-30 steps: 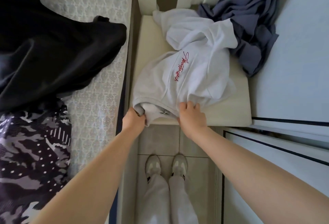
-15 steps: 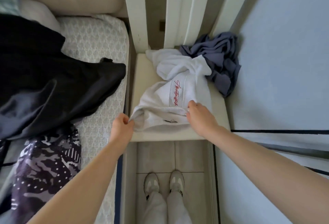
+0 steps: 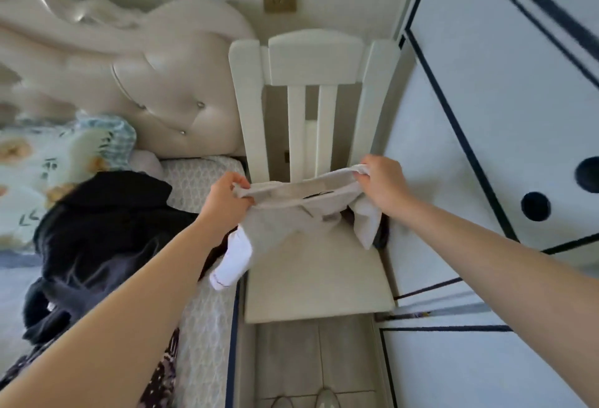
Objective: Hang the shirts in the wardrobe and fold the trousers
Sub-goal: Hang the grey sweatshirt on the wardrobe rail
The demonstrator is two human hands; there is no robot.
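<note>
A light grey shirt (image 3: 285, 223) hangs in the air above the white chair (image 3: 311, 60), stretched between both hands by its hem. My left hand (image 3: 223, 203) pinches the hem's left end and my right hand (image 3: 382, 185) grips its right end. One white sleeve (image 3: 231, 261) dangles over the bed's edge, and the other sleeve (image 3: 368, 223) hangs by the wardrobe. A dark garment (image 3: 379, 232) on the seat shows only as a sliver behind the shirt. A black garment (image 3: 107, 232) lies spread on the bed to the left.
The wardrobe (image 3: 505, 135), white with dark trim and round holes, stands shut at the right. A patterned dark garment (image 3: 162, 372) lies on the bed's near edge. The padded headboard (image 3: 155, 90) and a floral pillow (image 3: 48, 161) are at the far left. Tiled floor shows below the chair.
Both hands have lifted the grey shirt off the chair seat and spread its hem apart. My view has tilted upward, so the chair back, headboard and wall socket now show.
</note>
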